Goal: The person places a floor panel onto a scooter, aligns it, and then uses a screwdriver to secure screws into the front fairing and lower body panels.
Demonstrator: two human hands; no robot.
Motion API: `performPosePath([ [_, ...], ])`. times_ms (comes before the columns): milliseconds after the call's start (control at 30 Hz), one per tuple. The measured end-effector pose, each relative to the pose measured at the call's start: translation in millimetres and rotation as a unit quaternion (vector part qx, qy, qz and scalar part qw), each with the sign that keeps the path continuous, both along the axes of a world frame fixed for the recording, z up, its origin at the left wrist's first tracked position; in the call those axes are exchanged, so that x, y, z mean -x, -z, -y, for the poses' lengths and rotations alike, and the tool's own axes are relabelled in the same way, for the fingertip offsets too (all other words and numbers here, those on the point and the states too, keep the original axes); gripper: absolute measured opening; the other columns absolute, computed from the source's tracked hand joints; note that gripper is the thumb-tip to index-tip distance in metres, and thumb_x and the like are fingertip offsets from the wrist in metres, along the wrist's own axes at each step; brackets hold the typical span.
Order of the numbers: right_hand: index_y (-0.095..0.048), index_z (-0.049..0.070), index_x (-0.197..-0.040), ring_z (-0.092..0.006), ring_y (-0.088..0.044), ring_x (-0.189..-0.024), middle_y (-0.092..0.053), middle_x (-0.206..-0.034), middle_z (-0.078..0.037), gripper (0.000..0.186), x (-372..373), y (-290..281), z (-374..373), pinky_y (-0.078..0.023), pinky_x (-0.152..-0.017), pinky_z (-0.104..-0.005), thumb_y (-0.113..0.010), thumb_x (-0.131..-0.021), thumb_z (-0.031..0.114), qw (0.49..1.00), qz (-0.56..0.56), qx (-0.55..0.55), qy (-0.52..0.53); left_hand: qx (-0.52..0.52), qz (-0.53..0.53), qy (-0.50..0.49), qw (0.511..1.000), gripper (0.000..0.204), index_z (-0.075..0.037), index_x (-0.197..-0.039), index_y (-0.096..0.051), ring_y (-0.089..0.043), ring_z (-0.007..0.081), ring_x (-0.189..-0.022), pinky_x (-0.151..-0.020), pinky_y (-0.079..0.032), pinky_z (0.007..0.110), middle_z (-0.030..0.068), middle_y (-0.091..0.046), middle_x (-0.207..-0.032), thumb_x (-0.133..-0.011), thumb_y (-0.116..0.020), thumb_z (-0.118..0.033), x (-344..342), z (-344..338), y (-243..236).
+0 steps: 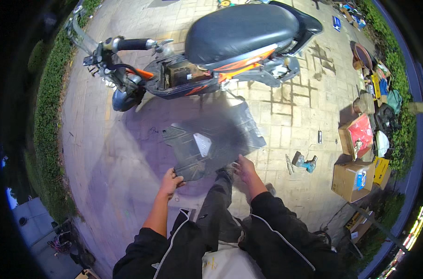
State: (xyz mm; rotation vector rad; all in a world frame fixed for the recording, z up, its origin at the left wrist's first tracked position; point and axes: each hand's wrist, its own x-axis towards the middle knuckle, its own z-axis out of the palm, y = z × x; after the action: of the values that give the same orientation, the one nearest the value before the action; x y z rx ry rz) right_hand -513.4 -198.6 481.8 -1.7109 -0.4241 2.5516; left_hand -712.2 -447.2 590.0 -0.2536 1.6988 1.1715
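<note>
A dark rubber floor mat (186,160) with ridged patterns and a pale triangular plate (202,144) on it is held out in front of me, above the paving. My left hand (173,181) is closed on its near left corner, thumb and fingers pinching the edge. My right hand (242,168) grips the near edge farther right; part of its fingers is hidden. Beyond the mat stands a black and orange scooter (239,69), its handlebar to the left. The scooter's floor section is uncovered, showing an open compartment (186,74).
A cordless drill (306,162) lies on the bricks to the right, with small tools (289,164) beside it. Cardboard boxes (345,183) and assorted items line the right hedge. Another hedge (51,135) borders the left side.
</note>
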Motion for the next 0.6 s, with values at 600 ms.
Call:
performPosePath([
  [600,-0.058,0.000,-0.100,-0.0146,-0.052,-0.056,-0.058,-0.078,-0.007,0.026,279,30,-50,-0.041,-0.045,-0.0282,-0.057,-0.087,0.023,0.954,0.027,-0.208,-0.215,0.015,-0.044,-0.076,0.996,0.033,-0.004,-0.115,-0.047,-0.058,0.0142,-0.086,-0.070,-0.051,0.027,0.0047,-0.058,-0.102,-0.083,-0.051,0.000,271,18,-5],
])
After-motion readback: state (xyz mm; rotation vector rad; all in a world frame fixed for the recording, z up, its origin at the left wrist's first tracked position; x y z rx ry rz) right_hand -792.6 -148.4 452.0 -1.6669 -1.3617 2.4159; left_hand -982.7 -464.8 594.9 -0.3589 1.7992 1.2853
